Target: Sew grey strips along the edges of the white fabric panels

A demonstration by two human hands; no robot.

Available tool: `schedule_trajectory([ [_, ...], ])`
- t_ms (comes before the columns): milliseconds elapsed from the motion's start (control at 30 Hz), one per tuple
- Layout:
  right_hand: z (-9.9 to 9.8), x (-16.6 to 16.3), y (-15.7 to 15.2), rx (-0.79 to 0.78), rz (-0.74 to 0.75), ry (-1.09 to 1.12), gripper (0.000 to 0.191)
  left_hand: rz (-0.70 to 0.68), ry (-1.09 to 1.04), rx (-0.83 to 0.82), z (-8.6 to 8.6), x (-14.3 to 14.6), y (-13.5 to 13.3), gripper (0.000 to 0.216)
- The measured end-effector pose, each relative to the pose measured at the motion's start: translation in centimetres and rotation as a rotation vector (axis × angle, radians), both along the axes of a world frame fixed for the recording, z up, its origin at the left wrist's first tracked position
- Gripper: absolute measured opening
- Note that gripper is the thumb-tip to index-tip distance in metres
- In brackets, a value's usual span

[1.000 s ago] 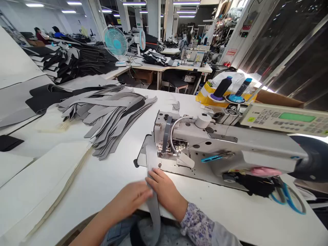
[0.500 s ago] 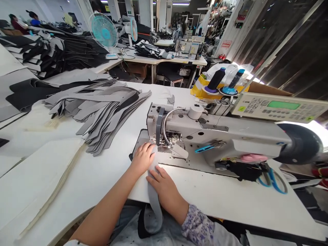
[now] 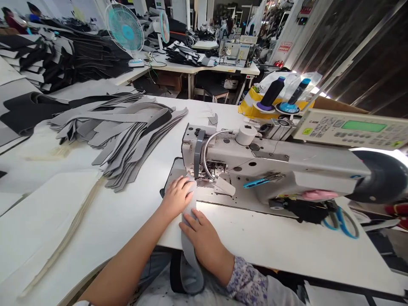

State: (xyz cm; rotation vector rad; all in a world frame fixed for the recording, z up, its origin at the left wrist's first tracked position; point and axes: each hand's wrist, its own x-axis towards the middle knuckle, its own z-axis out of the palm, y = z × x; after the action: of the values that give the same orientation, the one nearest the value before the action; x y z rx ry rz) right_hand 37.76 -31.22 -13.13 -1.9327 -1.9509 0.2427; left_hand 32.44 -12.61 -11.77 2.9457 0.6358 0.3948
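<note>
A grey fabric strip [image 3: 189, 207] runs under the head of a white sewing machine [image 3: 229, 148]; its lower end hangs over the table edge in a loop that shows a black side. My left hand [image 3: 176, 196] lies on the strip just in front of the needle area, palm down, fingers stretched out. Closer to my body, my right hand [image 3: 208, 242] rests with spread fingers on the strip's right side, and its thumb side reaches across it. The needle and presser foot are too small and partly covered to make out.
Left of the machine lies a pile of grey fabric pieces [image 3: 134, 140]. Blue-handled scissors [image 3: 346, 223] sit at the right, and blue thread snips [image 3: 258, 182] rest on the machine. Thread cones [image 3: 271, 94] and a control panel [image 3: 353, 127] stand behind. Beyond is a fan [image 3: 126, 32].
The camera view has shifted slightly. Both hands keep nearly the same place on the strip by the machine, and the hanging loop sits a little differently.
</note>
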Motion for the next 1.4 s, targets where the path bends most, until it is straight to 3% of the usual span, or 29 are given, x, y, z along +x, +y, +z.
schedule_trajectory([
  [233, 0.2, 0.2, 1.0, 0.038, 0.000, -0.003, 0.046, 0.009, 0.007, -0.009, -0.1, 0.5, 0.8, 0.032],
  [467, 0.8, 0.9, 2.4, -0.049, 0.035, 0.004, 0.056, 0.014, -0.001, -0.021, -0.2, 1.5, 2.2, 0.028],
  [900, 2.2, 1.1, 3.9, -0.072, 0.003, 0.050, 0.064, -0.033, -0.036, 0.019, -0.8, 3.0, 4.5, 0.022],
  [1100, 1.5, 0.8, 4.5, -0.073, -0.009, -0.006, 0.071, -0.011, 0.025, 0.020, 0.3, 3.1, 3.4, 0.024],
  [1200, 1.1, 0.7, 4.4, -0.053, -0.024, -0.010, 0.074, 0.000, 0.029, 0.012, 1.7, 0.8, 3.1, 0.028],
  [1267, 1.0, 0.6, 4.1, -0.038, -0.028, -0.010, 0.073, 0.057, 0.026, 0.002, 3.1, -2.8, 4.6, 0.030],
  [1333, 0.8, 0.5, 3.6, -0.027, -0.028, -0.012, 0.070, 0.212, 0.043, -0.001, 5.0, -8.5, 7.5, 0.034],
  [1400, 0.5, 0.4, 3.2, -0.016, -0.011, -0.013, 0.067, 0.494, 0.079, 0.014, 7.4, -15.9, 10.7, 0.039],
])
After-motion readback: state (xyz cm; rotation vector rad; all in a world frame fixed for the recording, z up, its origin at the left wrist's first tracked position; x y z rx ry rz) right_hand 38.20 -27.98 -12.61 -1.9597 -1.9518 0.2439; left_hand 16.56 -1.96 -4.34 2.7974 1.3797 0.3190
